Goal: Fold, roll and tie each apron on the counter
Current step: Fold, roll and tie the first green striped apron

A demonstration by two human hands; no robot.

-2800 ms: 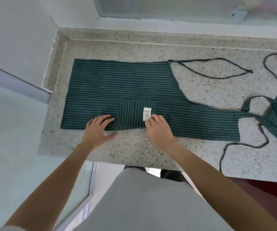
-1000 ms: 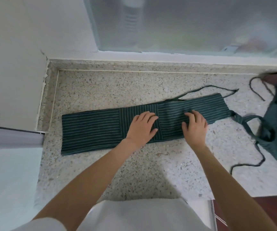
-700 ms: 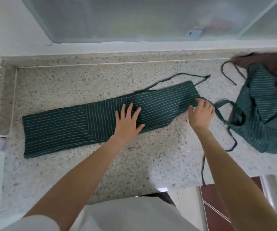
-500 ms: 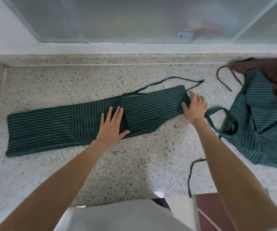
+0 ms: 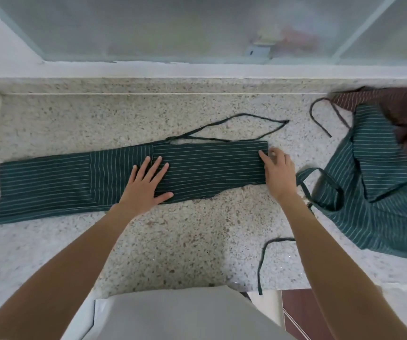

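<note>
A dark green striped apron (image 5: 57,182) lies folded into a long narrow strip across the speckled counter (image 5: 173,241). My left hand (image 5: 146,186) presses flat on the strip's middle, fingers spread. My right hand (image 5: 277,169) rests at the strip's right end with its fingertips on the edge of the cloth. A thin tie (image 5: 241,117) loops out behind the strip. Another tie (image 5: 263,261) trails over the counter's front edge near my right forearm.
A second green striped apron (image 5: 374,192) lies crumpled at the right, its neck loop (image 5: 320,175) close to my right wrist. A brown striped cloth (image 5: 398,106) sits behind it. A frosted window and its sill run along the back.
The wide apron has been folded into a narrow strip. My left hand stayed pressed on the middle while my right hand slid to the strip's right end.
</note>
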